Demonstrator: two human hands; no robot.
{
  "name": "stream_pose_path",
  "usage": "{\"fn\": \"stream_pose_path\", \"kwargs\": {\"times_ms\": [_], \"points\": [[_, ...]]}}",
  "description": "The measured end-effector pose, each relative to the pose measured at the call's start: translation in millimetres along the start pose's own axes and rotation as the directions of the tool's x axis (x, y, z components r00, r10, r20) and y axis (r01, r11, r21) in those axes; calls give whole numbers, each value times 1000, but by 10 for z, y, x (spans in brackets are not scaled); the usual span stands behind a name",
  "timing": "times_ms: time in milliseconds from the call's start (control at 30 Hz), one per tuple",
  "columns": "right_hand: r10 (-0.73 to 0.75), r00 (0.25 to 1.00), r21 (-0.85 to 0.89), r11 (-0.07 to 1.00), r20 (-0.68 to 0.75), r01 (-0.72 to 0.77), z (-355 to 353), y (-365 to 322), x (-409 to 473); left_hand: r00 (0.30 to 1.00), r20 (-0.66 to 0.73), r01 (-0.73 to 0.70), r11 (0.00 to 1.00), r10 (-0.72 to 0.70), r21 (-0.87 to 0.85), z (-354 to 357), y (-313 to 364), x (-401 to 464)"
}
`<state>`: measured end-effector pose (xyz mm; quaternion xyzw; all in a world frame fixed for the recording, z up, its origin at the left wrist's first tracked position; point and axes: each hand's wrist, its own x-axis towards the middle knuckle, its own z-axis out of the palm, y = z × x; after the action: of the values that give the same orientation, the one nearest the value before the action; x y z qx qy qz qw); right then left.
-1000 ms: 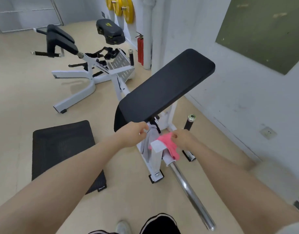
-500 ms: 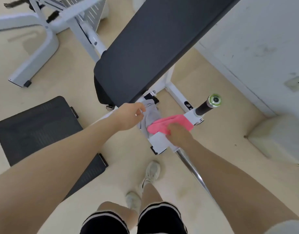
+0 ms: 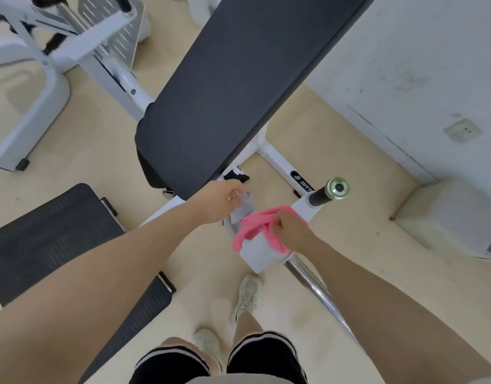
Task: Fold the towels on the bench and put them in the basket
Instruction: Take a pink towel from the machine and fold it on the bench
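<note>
black bench pad (image 3: 238,87), beige floor (image 3: 100,139), white wall (image 3: 432,51)

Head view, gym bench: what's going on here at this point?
A person stands at the foot of a black padded bench, reaching down with both hands. The left hand grips a grey towel and the right hand grips a pink towel, both draped on the bench's white frame. Neither is folded yet, and no basket is clearly in view.

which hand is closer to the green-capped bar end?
Right. The right hand, gripping the pink towel, sits just below-left of the bar end; the left hand is farther left, on the grey towel.
</note>
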<state>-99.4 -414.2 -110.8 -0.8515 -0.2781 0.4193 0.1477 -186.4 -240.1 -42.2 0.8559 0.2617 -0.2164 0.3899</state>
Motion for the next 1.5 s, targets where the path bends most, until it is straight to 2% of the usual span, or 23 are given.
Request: {"fn": "stream_pose_path", "kwargs": {"times_ms": [133, 333, 567, 667, 767, 867, 967, 1033, 1200, 1333, 1433, 1500], "points": [[-3, 995, 148, 989, -97, 17, -369, -195, -336, 997, 27, -70, 998, 70, -1, -250, 262, -149], [-88, 912, 330, 915, -401, 234, -730, -910, -987, 951, 47, -302, 950, 306, -85, -543, 528, -644], [-132, 736, 401, 768, -664, 499, -727, -1757, -1816, 787, -140, -606, 795, 600, -1, -928, 544, -1452], [-99, 659, 435, 677, -745, 593, -621, -2011, -2142, 720, -226, -674, 739, 656, -1, -964, 490, -1725], [-16, 619, 507, 557, -786, 658, -500, -2138, -2412, 684, -288, -702, 713, 671, -6, -934, 423, -1942], [59, 583, 541, 457, -811, 706, -394, -2116, -2685, 705, -252, -676, 736, 663, 44, -855, 352, -2061], [181, 542, 570, 328, -821, 754, -293, -1951, -2990, 759, -130, -622, 769, 638, 146, -681, 276, -2042], [244, 499, 554, 283, -831, 783, -217, -1780, -3220, 789, -69, -595, 787, 611, 165, -513, 292, -2053], [413, 419, 564, 338, -808, 754, 86, -1166, -3814, 849, 42, -519, 847, 526, -118, 60, 683, -2285], [489, 356, 583, 464, -796, 667, 406, -557, -4395, 802, 112, -520, 777, 587, -355, 752, 1282, -2704], [485, 340, 585, 562, -805, 585, 666, -79, -4968, 761, 157, -529, 742, 630, -412, 1405, 1775, -3195], [483, 337, 585, 586, -808, 561, 803, 164, -5304, 734, 183, -530, 720, 654, -449, 1800, 2001, -3481]]}}
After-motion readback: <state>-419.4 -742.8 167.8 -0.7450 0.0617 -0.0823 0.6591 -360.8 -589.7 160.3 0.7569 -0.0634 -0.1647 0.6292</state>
